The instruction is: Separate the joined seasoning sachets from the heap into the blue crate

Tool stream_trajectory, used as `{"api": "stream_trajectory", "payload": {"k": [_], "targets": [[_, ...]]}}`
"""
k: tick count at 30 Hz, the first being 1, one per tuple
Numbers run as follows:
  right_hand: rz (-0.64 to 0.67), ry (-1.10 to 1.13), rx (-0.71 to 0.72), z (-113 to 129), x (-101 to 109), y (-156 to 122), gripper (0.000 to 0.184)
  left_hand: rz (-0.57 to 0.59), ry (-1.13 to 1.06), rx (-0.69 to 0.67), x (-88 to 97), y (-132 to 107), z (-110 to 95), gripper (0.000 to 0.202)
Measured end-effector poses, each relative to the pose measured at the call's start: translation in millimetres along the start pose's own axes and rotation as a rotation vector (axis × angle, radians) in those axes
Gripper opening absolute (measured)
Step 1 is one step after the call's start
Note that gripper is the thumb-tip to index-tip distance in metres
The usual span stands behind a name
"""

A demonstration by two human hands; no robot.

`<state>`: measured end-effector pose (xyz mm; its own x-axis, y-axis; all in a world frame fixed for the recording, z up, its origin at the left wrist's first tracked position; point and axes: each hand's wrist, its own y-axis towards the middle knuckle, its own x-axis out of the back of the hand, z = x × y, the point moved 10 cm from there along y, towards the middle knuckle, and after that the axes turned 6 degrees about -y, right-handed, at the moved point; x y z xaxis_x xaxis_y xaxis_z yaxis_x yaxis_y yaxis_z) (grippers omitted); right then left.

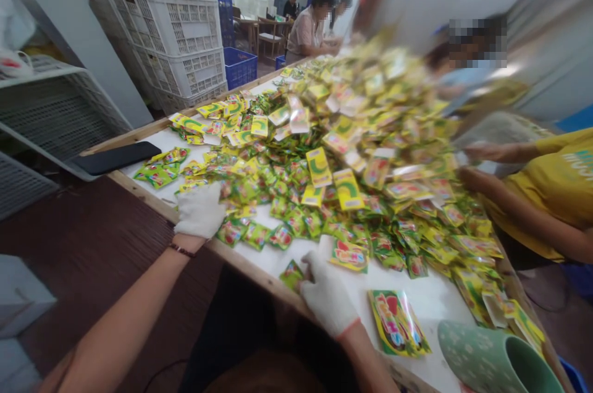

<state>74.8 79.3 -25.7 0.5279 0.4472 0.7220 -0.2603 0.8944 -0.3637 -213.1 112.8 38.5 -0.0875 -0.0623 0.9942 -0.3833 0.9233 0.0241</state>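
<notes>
My left hand (pixel 199 211), in a white glove, rests at the table's near edge against small green candy-like sachets (pixel 254 235). Its fingers are blurred and partly hidden. My right hand (pixel 328 294), gloved as well, has bent fingers, with a small green sachet (pixel 291 274) at the fingertips. Beside its index finger lies a flat yellow-and-green printed packet (pixel 349 256); whether they touch is unclear. A larger printed pouch (pixel 398 322) lies flat to the right of this hand. Beyond both hands rises a big heap of yellow packets (pixel 348 189) mixed with green sachets.
A green patterned cylindrical container (pixel 482 353) lies on its side at the near right corner. A black phone (pixel 118 158) sits at the left corner. Stacked white crates (pixel 185 28) stand beyond the left edge. A co-worker in a yellow shirt (pixel 546 195) is at the right; others sit farther back.
</notes>
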Motion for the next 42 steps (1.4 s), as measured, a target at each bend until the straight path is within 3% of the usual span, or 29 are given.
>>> {"api": "stream_trajectory", "payload": {"k": [3, 6, 8, 11, 13, 17, 19, 22, 25, 32, 37, 40, 42], "targets": [[0.072, 0.032, -0.032, -4.1, -3.3, -2.9, 0.015, 0.022, -0.024, -0.001, -0.1, 1.3, 0.5, 0.028], [0.036, -0.010, 0.035, 3.8, 4.4, -5.7, 0.008, -0.015, 0.027, 0.028, 6.4, 0.6, 8.0, 0.039], [0.030, 0.010, 0.078, 9.8, 5.9, -7.7, 0.007, 0.029, 0.055, 0.046, 3.6, 1.6, 14.0, 0.043], [0.112, 0.113, 0.007, 4.5, -5.3, -8.8, 0.016, 0.154, 0.003, 0.028, -8.4, 3.8, 16.2, 0.039], [0.145, 0.151, -0.001, 2.9, -12.4, -8.5, 0.014, 0.143, -0.074, -0.009, -8.1, 4.7, 11.9, 0.032], [0.102, 0.137, 0.095, 8.1, -14.4, -5.7, 0.011, -0.043, -0.440, -0.174, 8.8, -3.9, -13.0, 0.024], [0.049, 0.148, 0.104, 9.4, -12.0, -3.1, 0.014, -0.046, -0.666, -0.243, 7.7, -12.8, -30.5, 0.030], [0.029, 0.141, 0.129, 16.7, -14.0, 2.3, 0.026, 0.069, -0.933, -0.270, -8.8, -23.9, -60.4, 0.039], [0.051, 0.151, 0.181, 25.1, -16.4, 7.1, 0.019, 0.186, -1.016, -0.269, -28.2, -30.9, -85.9, 0.041], [0.000, 0.462, 0.235, 16.4, 10.1, 9.4, 0.025, 0.454, -1.169, -0.328, -57.9, -56.5, -118.9, 0.041], [-0.069, 0.505, 0.145, 3.4, 22.8, 10.6, 0.009, 0.573, -1.321, -0.325, -65.4, -76.4, -143.9, 0.037], [-0.194, 0.583, 0.098, -6.7, 31.4, 6.7, 0.024, 0.580, -1.443, -0.260, -69.2, -80.0, -153.5, 0.029], [-0.199, 0.692, 0.089, -12.5, 30.5, 3.3, 0.039, 0.618, -1.491, -0.230, -71.9, -83.9, -160.4, 0.027]]}}
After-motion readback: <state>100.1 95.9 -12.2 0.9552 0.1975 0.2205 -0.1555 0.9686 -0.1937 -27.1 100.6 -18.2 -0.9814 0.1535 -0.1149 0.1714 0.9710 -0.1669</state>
